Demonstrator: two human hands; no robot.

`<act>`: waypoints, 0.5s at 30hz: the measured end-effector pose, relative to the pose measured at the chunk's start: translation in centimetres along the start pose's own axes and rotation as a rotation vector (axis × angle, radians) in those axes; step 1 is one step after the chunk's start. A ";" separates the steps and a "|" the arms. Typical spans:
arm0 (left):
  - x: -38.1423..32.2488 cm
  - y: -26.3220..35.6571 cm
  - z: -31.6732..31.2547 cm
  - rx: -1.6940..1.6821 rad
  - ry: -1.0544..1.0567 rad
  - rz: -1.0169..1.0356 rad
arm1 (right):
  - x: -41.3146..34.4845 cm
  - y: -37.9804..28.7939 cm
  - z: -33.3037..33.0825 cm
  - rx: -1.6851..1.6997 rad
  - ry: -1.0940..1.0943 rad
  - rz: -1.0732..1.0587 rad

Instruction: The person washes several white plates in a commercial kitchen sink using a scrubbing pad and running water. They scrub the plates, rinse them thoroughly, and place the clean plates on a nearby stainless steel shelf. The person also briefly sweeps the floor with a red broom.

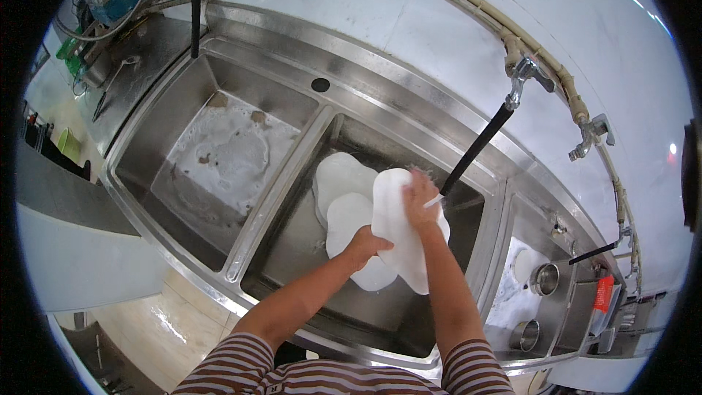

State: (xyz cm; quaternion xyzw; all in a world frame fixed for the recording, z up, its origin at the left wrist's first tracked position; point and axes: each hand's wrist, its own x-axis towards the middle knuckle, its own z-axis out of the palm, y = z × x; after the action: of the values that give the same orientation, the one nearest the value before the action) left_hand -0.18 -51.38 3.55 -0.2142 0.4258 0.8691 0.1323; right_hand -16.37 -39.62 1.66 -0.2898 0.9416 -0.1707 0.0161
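Observation:
Over the middle basin (285,255) of a stainless steel sink, my left hand (366,247) grips the left edge of a white lobed plate (396,214), tilted up. My right hand (421,197) lies against the plate's upper right face, its fingers blurred by motion and splashing water. A black hose (477,148) from a wall tap ends right beside that hand, and a short stream of water meets it. Beneath and to the left, more white lobed plates (343,175) lie overlapping on the basin floor. The held plate partly hides them.
Foamy water with brown scraps fills the left basin (219,148). A metal divider (279,192) separates it from the middle one. At right, another basin holds suds, a white plate (527,266) and metal pots (544,278). Taps (589,134) and pipes line the wall.

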 end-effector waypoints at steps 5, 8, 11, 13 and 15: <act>0.7 -0.3 -0.8 0.015 -0.061 0.136 | -3.2 -1.4 1.2 0.013 0.102 -0.310; -0.1 0.3 -2.8 -0.096 0.058 0.193 | -5.4 -5.6 -1.3 -0.243 -0.060 -0.264; -1.5 1.5 -4.3 -0.143 0.185 0.225 | -5.6 0.0 -2.8 -0.114 0.125 0.225; -1.1 1.8 -5.5 -0.190 0.220 0.218 | -6.5 3.5 -1.7 0.336 0.179 0.508; -1.8 3.1 -6.4 -0.279 0.217 0.270 | -7.0 3.6 -2.1 0.955 -0.077 0.885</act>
State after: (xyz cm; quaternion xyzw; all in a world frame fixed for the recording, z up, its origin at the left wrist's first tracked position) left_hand 1.76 -58.46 3.02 -0.2637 0.3378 0.9014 -0.0626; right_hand -12.77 -32.29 1.99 0.1586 0.7914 -0.5369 0.2458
